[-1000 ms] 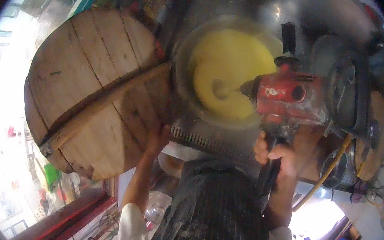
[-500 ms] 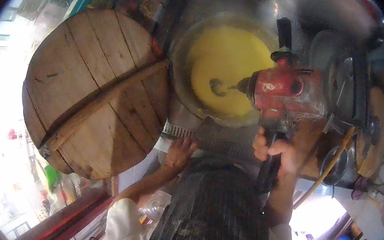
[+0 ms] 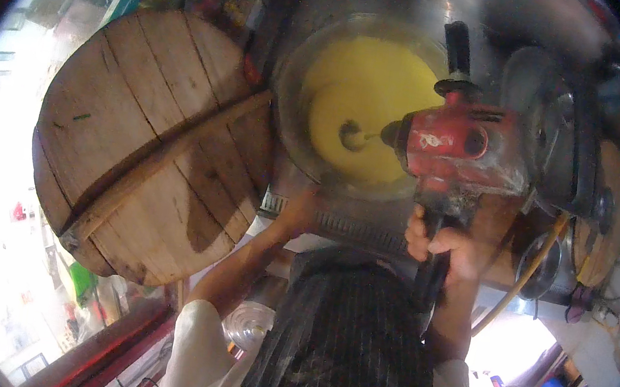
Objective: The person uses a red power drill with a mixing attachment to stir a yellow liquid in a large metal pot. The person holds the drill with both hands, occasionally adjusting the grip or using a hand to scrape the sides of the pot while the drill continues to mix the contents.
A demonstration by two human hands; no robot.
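My right hand [image 3: 457, 252] is wrapped round the black rear handle of a red power drill [image 3: 458, 150], which lies across the right side of a large metal pot [image 3: 287, 106]. From the drill's chuck a thin stirring rod [image 3: 371, 137] reaches into thick yellow liquid [image 3: 375, 70], where a dark hollow shows at its tip. By the pot's near edge, over the slotted metal strip, is my left hand [image 3: 303, 212]. Its fingers are blurred and dark, so their pose and any contact cannot be made out.
A big round wooden lid [image 3: 147, 197] with a crossbar stands left of the pot. Below the drill, a yellowish cord [image 3: 528, 278] hangs past a small metal pan [image 3: 541, 268]. A round wooden board [image 3: 608, 214] is at the far right. Slotted metal [image 3: 367, 235] runs along the near counter edge.
My left hand has moved forward, toward the pot's near rim. The drill has barely shifted, and my right hand keeps its grip.
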